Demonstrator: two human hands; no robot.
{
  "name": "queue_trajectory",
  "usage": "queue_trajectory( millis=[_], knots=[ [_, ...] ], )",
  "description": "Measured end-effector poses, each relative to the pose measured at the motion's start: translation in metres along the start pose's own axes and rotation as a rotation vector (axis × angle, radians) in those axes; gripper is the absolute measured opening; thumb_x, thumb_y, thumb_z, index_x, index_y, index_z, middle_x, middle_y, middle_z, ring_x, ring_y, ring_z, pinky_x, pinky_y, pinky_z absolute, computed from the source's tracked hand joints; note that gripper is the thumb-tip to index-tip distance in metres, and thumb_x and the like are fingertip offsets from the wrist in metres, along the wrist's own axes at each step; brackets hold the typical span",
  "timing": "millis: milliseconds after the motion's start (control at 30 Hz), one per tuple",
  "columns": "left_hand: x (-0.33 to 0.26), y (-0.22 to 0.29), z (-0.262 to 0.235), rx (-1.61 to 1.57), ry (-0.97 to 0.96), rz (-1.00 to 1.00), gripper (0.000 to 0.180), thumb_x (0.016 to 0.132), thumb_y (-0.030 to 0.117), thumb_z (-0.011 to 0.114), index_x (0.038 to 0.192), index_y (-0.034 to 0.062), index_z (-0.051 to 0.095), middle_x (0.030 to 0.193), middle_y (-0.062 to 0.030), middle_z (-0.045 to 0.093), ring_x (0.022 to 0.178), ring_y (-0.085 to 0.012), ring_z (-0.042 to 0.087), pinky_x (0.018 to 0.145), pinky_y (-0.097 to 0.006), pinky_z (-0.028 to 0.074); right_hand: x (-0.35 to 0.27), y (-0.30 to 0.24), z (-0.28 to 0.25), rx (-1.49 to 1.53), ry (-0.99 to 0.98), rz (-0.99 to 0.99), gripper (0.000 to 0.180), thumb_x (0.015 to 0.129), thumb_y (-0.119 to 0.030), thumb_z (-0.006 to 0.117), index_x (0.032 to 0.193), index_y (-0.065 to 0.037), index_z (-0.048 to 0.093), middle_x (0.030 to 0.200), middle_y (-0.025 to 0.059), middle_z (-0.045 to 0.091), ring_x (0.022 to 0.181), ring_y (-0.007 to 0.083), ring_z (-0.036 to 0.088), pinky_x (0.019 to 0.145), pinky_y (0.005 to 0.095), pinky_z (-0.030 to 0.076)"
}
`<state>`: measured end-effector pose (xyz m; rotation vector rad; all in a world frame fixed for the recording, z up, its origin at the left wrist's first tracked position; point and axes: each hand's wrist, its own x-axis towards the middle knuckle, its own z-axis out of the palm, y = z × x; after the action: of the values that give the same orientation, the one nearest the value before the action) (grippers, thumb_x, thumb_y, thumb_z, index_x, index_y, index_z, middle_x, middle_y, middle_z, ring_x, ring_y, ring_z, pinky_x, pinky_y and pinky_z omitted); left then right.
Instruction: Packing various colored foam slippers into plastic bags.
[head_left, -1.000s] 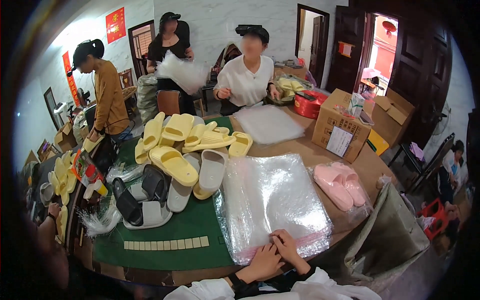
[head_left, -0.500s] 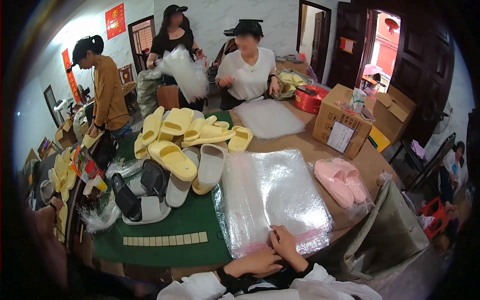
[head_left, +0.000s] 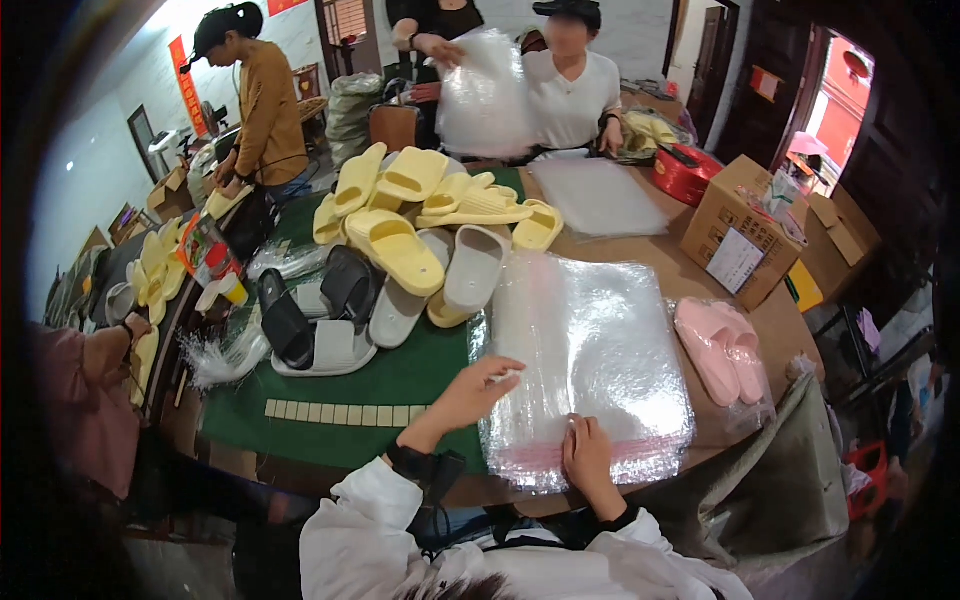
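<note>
A stack of clear plastic bags (head_left: 620,345) with pinkish strips lies before me on the table. My left hand (head_left: 478,392) is raised at the stack's left edge, fingers stretched and holding nothing. Resting on the lower part of the stack, my right hand (head_left: 587,452) has its fingers laid on the plastic. To the left, a heap of slippers rises: yellow slippers (head_left: 395,250), grey slippers (head_left: 474,268) and black slippers (head_left: 285,318). A pair of pink slippers (head_left: 718,345) in a clear bag sits to the right of the stack.
A row of small pale squares (head_left: 340,412) lies on the green cloth (head_left: 240,425). Toward the back are another pile of clear bags (head_left: 600,198), red ribbon roll (head_left: 685,175) and cardboard box (head_left: 740,235). Co-workers stand across the table and at left; one holds clear bags (head_left: 487,95).
My left hand has lifted away from beside the right and moved up to the stack's left edge. My right hand stays on the lower bags. The view has shifted; a co-worker's bags moved right.
</note>
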<state>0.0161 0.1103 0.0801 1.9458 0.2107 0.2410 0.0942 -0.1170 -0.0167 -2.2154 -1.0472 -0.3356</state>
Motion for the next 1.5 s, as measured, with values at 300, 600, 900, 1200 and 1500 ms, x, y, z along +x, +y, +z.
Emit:
queue_trajectory(
  millis=[300,600,900,1200,1500],
  knots=[
    [-0.013,-0.053,-0.103,0.086,0.534,0.008,0.035,0.086,0.015,0.061,0.120,0.0067,0.056,0.122,-0.0116,0.052,0.110,-0.0235,0.051,0.089,-0.034,0.042,-0.003,-0.002,-0.001,-0.012,-0.049,0.031,0.025,0.084,-0.008,0.054,0.108,-0.003,0.054,0.090,0.0165,0.054,0.076,0.0357,0.055,0.066,0.0450,0.043],
    [-0.067,-0.137,-0.253,0.841,1.235,-0.567,0.062,0.085,0.032,0.060,0.136,0.0036,0.037,0.136,-0.0237,0.037,0.124,-0.0397,0.038,0.101,-0.042,0.034,-0.006,-0.003,0.003,-0.030,-0.056,0.065,0.026,0.084,-0.009,0.053,0.109,-0.004,0.054,0.093,0.0164,0.054,0.078,0.0360,0.054,0.068,0.0440,0.043],
    [-0.076,-0.151,-0.296,1.168,0.952,-0.390,0.046,0.084,0.044,0.059,0.105,0.0027,0.058,0.113,-0.0202,0.059,0.123,-0.0383,0.043,0.102,-0.061,0.021,-0.003,0.001,0.002,-0.051,-0.074,0.079,0.028,0.084,-0.008,0.052,0.111,-0.004,0.052,0.095,0.0182,0.053,0.078,0.0379,0.053,0.068,0.0458,0.042],
    [0.009,-0.091,-0.302,1.163,0.495,-0.493,0.045,0.080,0.030,0.064,0.121,0.0178,0.050,0.100,-0.0151,0.067,0.097,-0.0318,0.063,0.087,-0.052,0.036,-0.005,-0.002,0.002,-0.084,-0.021,0.054,0.025,0.082,-0.008,0.054,0.107,-0.005,0.055,0.088,0.0150,0.054,0.077,0.0344,0.054,0.068,0.0438,0.043],
    [0.057,-0.104,-0.282,1.413,0.313,-0.675,0.040,0.079,0.017,0.053,0.118,0.0124,0.052,0.101,-0.0161,0.067,0.099,-0.0302,0.063,0.099,-0.051,0.028,-0.005,-0.004,0.006,-0.058,0.031,0.059,0.023,0.082,-0.010,0.055,0.104,-0.007,0.056,0.086,0.0133,0.054,0.073,0.0330,0.055,0.064,0.0435,0.044]
  ],
)
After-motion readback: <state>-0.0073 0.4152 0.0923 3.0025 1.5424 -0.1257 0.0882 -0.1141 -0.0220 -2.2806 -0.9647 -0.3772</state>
